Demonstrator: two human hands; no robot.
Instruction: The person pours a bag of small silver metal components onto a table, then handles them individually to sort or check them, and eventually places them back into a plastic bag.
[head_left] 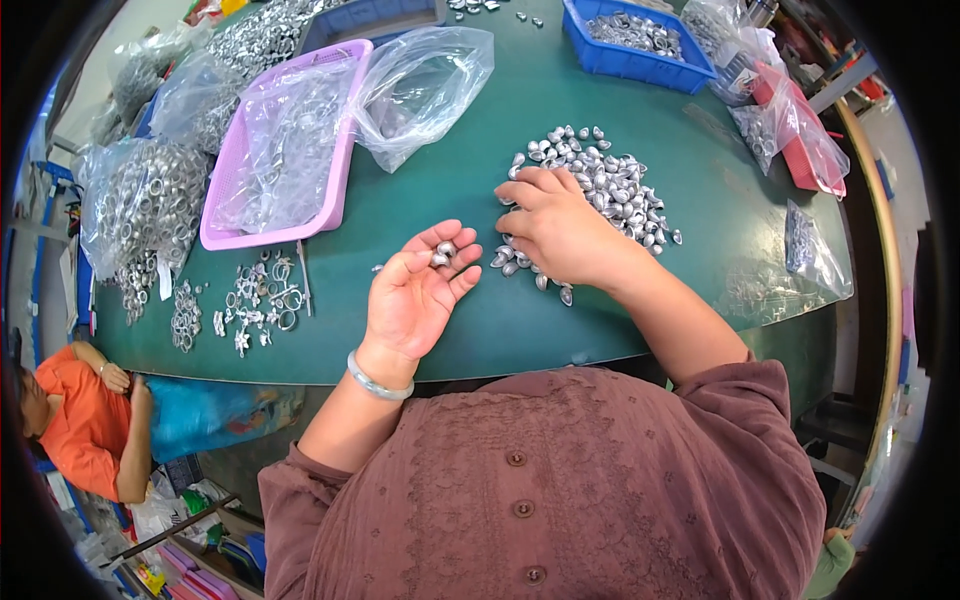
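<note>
In my left hand (pixel 417 290), palm turned up and fingers curled, I hold a few small silver teardrop-shaped metal pieces (pixel 442 254) near the fingertips. A bangle circles that wrist. My right hand (pixel 560 225) lies palm down over the left side of a loose pile of the same silver metal pieces (pixel 625 190), touching them. Its fingers are apart and bent over the pieces; what lies beneath the palm is hidden. A few stray pieces (pixel 566 295) rest on the green tabletop (pixel 480 340) below this hand.
Left stands a pink basket (pixel 335 205) lined with clear plastic, beside an open clear bag (pixel 430 90). Bagged metal rings (pixel 150 195) and loose metal parts (pixel 265 295) lie further left. A blue tray (pixel 640 75) and a red basket (pixel 800 150) stand right. Another person (pixel 85 430) sits lower left.
</note>
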